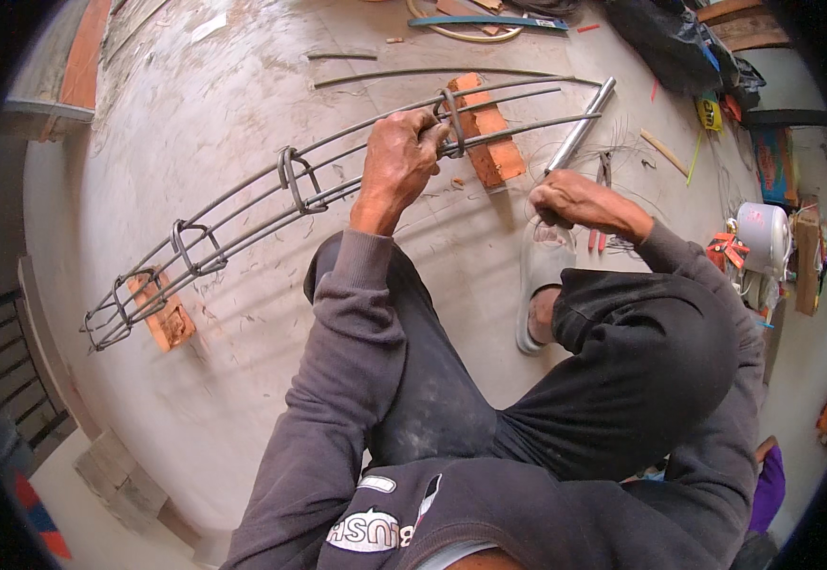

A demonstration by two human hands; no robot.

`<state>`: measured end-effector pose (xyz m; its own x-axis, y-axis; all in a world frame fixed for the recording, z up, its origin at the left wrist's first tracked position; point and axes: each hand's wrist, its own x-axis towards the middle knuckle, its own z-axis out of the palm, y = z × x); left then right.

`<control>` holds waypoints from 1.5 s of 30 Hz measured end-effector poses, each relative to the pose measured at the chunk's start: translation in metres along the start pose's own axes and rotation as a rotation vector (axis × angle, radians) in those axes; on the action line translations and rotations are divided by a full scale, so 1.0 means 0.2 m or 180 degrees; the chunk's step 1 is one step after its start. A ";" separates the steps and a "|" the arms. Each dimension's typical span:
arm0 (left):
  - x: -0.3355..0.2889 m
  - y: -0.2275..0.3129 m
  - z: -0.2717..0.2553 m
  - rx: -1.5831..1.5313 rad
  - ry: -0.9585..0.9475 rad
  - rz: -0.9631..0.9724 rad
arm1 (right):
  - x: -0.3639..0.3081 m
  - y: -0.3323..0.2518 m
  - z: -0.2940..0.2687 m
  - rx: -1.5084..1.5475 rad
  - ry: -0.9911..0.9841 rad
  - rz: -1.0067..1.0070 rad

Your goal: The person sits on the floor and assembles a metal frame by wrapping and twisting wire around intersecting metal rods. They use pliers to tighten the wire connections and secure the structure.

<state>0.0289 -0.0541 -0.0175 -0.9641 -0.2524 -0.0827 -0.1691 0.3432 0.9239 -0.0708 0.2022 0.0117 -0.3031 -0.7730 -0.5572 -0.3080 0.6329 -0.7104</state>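
Observation:
A long, narrow cage of steel reinforcing bars with several bent stirrups lies across the floor, propped on a brick near its right end and on another brick at its left end. My left hand is closed on the cage beside the stirrup at the right brick; its fingertips are partly hidden. In my closed right hand is the lower end of a silver metal pipe, slanting up past the cage's right bar ends. Pincers with red handles lie just beside that hand.
Two loose bars lie beyond the cage. Thin tie wire and a wooden stick are right of the pipe. A hacksaw lies at the far edge. A silver pot stands at the right, and my sandalled foot is close.

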 end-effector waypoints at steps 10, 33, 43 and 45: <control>-0.10 0.08 -0.02 0.1185 0.0762 0.0158 | 0.22 -0.08 0.31 0.2676 -0.0267 0.0497; 0.03 0.00 0.01 -0.0168 -0.0095 -0.0723 | 0.41 -0.12 0.41 0.3448 0.0083 0.0020; 0.00 -0.06 0.03 -0.0003 0.0339 -0.0021 | 0.21 -0.20 0.30 0.1303 0.0796 -0.0155; 0.01 -0.08 0.04 0.0308 0.0487 0.0326 | 0.24 -0.16 0.30 0.0650 0.1132 -0.0424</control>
<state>0.0283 -0.0532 -0.0348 -0.9362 -0.3436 0.0743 -0.0979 0.4576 0.8837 -0.0211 0.1420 -0.0176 -0.5757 -0.7617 -0.2973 -0.1915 0.4791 -0.8566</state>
